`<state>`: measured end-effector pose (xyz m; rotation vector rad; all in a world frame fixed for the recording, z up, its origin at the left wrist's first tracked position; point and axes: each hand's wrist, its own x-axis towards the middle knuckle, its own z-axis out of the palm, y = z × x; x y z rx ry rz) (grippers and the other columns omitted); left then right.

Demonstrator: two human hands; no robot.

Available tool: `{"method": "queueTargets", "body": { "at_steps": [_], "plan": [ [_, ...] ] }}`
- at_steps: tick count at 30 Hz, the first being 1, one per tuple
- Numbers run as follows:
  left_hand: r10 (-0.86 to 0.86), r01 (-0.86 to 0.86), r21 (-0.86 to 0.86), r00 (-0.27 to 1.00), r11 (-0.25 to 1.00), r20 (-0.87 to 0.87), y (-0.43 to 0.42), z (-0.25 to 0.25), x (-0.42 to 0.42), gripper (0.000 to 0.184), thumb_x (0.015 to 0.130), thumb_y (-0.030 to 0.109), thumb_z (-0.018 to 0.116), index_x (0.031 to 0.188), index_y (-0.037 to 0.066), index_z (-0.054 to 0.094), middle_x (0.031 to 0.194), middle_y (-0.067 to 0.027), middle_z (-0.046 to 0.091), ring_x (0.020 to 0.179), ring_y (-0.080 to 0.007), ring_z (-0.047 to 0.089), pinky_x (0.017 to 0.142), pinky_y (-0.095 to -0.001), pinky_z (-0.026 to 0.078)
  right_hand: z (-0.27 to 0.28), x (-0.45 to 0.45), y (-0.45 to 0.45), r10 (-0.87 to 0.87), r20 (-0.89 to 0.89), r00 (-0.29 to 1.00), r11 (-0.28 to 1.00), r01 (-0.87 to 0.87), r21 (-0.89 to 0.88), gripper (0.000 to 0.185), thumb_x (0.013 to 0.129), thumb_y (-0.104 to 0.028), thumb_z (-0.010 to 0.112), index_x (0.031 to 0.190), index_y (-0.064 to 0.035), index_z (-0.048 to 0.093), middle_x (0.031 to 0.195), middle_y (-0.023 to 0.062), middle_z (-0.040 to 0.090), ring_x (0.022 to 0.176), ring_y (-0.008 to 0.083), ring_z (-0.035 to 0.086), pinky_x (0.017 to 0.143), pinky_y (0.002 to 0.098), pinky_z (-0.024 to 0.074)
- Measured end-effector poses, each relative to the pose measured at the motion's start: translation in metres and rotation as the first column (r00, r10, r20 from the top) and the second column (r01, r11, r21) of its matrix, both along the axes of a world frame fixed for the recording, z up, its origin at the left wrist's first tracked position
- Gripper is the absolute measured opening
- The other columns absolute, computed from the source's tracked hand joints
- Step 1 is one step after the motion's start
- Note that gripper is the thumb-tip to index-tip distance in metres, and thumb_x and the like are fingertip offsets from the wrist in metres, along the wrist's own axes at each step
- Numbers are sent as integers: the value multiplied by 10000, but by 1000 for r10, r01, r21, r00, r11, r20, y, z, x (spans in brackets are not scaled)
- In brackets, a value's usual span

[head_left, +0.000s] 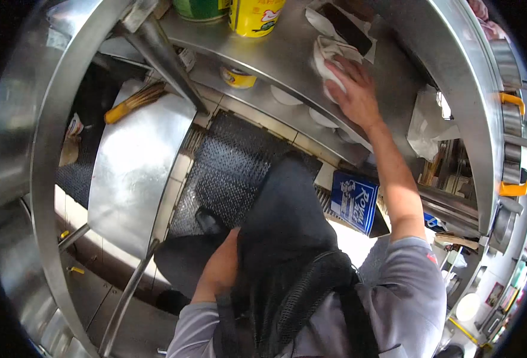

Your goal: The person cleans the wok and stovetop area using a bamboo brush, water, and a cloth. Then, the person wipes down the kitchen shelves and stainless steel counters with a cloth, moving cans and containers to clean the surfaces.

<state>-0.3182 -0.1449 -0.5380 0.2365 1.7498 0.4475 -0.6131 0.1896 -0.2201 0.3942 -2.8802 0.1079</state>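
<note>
My right hand (354, 89) reaches out onto a steel shelf (210, 34) and presses a bunched white cloth (329, 55) against its surface, fingers bent over the cloth. Just beyond the cloth lies a flat dark rectangular item (346, 28) with white wrapping or paper around it. Low beside my bent leg is my left hand (226, 259), resting against the dark clothing at the knee. Its fingers are mostly hidden behind the leg, so their pose does not show.
A yellow can (256, 17) and a green can (201, 8) stand on the shelf. Below it are a lower shelf with white round items and a yellow-labelled tub (238, 77). A bamboo brush (133, 102) lies on a metal panel (133, 173) at left. A blue box (354, 201) sits near my right arm.
</note>
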Motion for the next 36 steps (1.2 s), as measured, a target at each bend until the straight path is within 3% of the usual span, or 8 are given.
{"method": "queueTargets", "body": {
  "at_steps": [4,9,13,15,18,24,30,36],
  "plan": [
    [85,-85,5,995,996,-42,8,-33,0,597,967,233,595,1512,61,423,1426,-323,532,1254,-458,594,1050,-475,493,-15,-28,-42,57,-115,992,998,-58,-9,516,1024,-470,535,1509,-301,488,1559,69,472,1423,338,455,1192,562,323],
    [196,-196,9,978,981,-70,0,-57,-11,589,968,234,596,1506,58,433,1423,-320,537,1254,-451,597,1050,-471,492,-28,-72,-77,67,-208,976,998,-69,-1,501,1012,-442,533,1474,-247,522,1535,72,496,1414,323,460,1180,554,335],
    [291,-291,15,956,957,-48,-16,-58,-14,584,968,235,597,1501,55,442,1420,-317,542,1253,-445,599,1051,-468,492,-26,-19,-59,44,-184,982,988,-70,-135,500,1027,-453,525,1457,-201,565,1508,77,516,1375,333,473,1153,504,353],
    [340,-339,22,940,940,-35,-23,-57,-21,581,968,235,598,1499,54,446,1419,-316,544,1253,-442,600,1051,-466,492,-23,22,-37,-82,-106,991,985,64,-162,494,1007,-472,541,1402,-181,602,1507,78,501,1373,318,468,1149,546,344],
    [430,-429,43,903,902,-13,-33,-57,-28,577,968,236,598,1495,52,452,1417,-314,547,1253,-437,602,1051,-464,491,9,65,-11,-338,128,933,940,341,-3,546,992,-491,557,1417,-150,580,1525,89,482,1389,333,457,1157,528,344],
    [610,-612,91,791,786,52,-47,-59,-35,568,969,237,600,1487,48,465,1413,-310,554,1253,-428,605,1052,-459,491,-16,18,18,-109,-57,992,990,104,-95,538,992,-517,557,1351,-117,582,1555,136,464,1417,345,447,1150,535,361],
    [736,-751,109,660,651,152,-57,-54,-38,560,969,238,601,1480,44,477,1410,-306,560,1253,-419,608,1053,-454,490,-24,-39,16,-253,-14,967,966,252,-54,619,1008,-549,472,1427,-94,514,1591,119,418,1456,314,409,1155,539,359],
    [808,-845,112,534,523,250,-67,-51,-39,552,969,239,602,1472,40,490,1406,-302,567,1253,-410,612,1053,-450,489,-18,-44,7,-287,23,958,957,287,-28,581,1019,-532,440,1459,-162,518,1570,83,445,1452,308,416,1148,560,358]
  ]
}}
